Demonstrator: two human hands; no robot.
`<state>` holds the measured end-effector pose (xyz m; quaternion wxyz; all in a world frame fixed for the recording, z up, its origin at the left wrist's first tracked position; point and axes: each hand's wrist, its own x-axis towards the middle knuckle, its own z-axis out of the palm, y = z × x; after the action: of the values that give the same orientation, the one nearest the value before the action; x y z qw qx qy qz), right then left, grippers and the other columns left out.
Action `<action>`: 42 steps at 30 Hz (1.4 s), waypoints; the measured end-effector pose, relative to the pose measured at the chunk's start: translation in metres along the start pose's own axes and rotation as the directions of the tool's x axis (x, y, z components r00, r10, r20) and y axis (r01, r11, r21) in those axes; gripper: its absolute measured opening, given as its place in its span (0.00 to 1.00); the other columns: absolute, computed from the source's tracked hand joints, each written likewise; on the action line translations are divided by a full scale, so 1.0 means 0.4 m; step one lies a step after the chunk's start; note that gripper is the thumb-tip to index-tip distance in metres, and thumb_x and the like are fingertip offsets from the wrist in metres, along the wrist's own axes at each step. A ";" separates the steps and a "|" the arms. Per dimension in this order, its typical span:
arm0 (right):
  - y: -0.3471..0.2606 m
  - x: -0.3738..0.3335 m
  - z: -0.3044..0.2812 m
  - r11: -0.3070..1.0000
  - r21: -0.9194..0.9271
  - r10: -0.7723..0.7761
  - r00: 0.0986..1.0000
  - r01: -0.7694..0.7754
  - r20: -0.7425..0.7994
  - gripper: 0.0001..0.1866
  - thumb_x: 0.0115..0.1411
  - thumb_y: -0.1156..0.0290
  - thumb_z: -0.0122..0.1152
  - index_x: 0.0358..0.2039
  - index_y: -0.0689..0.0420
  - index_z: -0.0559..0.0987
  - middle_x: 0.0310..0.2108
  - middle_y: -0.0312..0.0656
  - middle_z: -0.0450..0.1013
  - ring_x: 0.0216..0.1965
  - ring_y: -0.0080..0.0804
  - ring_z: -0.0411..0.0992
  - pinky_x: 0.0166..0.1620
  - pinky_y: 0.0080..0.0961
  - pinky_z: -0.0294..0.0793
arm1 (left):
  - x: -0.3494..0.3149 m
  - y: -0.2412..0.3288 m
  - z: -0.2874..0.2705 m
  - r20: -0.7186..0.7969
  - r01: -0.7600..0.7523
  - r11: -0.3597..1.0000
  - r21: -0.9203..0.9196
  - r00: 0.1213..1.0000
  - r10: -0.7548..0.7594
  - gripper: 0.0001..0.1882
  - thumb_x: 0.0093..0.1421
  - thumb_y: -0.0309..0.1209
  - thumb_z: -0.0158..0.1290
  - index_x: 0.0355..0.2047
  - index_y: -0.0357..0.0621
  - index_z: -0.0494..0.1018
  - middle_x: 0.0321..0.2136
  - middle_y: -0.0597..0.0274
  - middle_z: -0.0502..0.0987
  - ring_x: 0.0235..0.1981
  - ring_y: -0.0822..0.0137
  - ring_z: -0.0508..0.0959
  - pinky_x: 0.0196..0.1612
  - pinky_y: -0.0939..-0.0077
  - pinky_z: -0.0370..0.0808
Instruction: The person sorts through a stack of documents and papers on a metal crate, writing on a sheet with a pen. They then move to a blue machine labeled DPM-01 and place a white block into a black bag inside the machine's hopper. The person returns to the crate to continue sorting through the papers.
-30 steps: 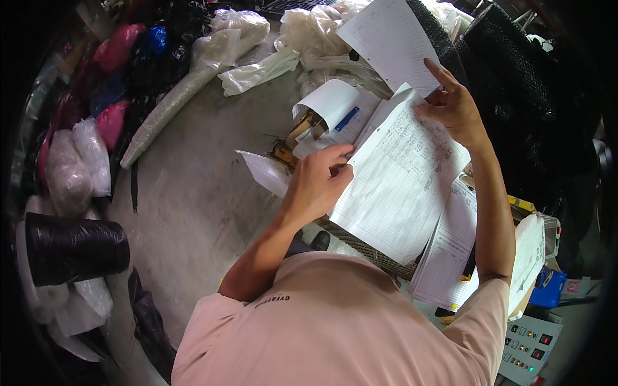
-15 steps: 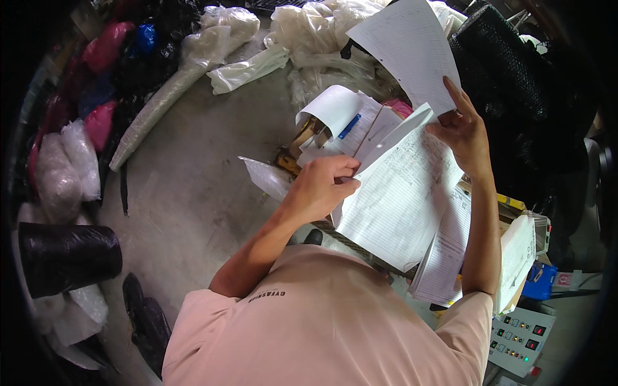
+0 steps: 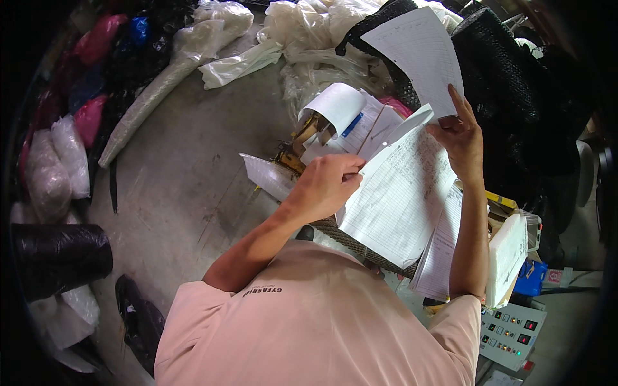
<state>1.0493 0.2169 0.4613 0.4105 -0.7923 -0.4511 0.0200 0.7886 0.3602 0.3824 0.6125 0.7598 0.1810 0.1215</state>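
My left hand [image 3: 325,185] is closed, with thumb and fingers pinching the left edge of a written, lined paper sheet [image 3: 402,193] over a stack. My right hand [image 3: 463,138] grips the lower end of a single lined sheet [image 3: 418,58], raised beyond the stack and bent slightly. Between the hands, a folded-up paper edge [image 3: 405,128] slants across the pile. Past my left hand lie a curled white sheet [image 3: 331,106] and a blue pen [image 3: 351,125] on other papers. More lined sheets [image 3: 440,251] lie beneath my right forearm.
Clear plastic bags [image 3: 302,32] and a long wrapped roll [image 3: 145,112] lie on the floor ahead and left. A black roll [image 3: 61,260] stands far left. Black bubble wrap [image 3: 496,64] fills the right back. At lower right is a control box [image 3: 513,334] with switches.
The raised sheet in my right hand has shifted a little right and bends less toward the left. My left hand stays at the paper's edge. The whole view has shifted slightly.
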 end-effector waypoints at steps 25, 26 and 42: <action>-0.016 -0.051 0.001 0.999 -0.052 -0.020 0.999 0.018 -0.035 0.47 0.58 0.85 0.77 0.77 0.52 0.68 0.70 0.47 0.68 0.45 0.24 0.82 0.54 0.27 0.87 | 0.016 -0.029 0.005 -0.090 -0.145 0.922 0.358 0.978 0.189 0.17 0.65 0.30 0.62 0.53 0.42 0.84 0.42 0.49 0.87 0.36 0.49 0.86 0.46 0.59 0.81; -0.011 -0.052 -0.001 0.999 -0.051 -0.011 0.999 0.009 -0.040 0.47 0.58 0.85 0.77 0.77 0.52 0.68 0.70 0.47 0.69 0.44 0.24 0.82 0.54 0.27 0.87 | 0.020 -0.030 0.002 -0.073 -0.161 0.912 0.376 0.977 0.202 0.17 0.65 0.30 0.62 0.54 0.43 0.84 0.41 0.50 0.87 0.35 0.49 0.85 0.45 0.58 0.81; 0.045 -0.050 -0.008 0.998 0.062 0.015 0.999 -0.013 -0.029 0.48 0.57 0.87 0.76 0.77 0.54 0.68 0.68 0.45 0.71 0.43 0.23 0.82 0.53 0.26 0.86 | 0.248 0.057 -0.006 0.208 -0.210 0.813 0.542 0.972 0.112 0.21 0.67 0.26 0.46 0.56 0.30 0.77 0.46 0.33 0.83 0.51 0.36 0.83 0.58 0.47 0.77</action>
<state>1.0513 0.1956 0.4446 0.4415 -0.7823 -0.4386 0.0250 0.8804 0.4002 0.4016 0.3628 0.9260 0.0915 0.0506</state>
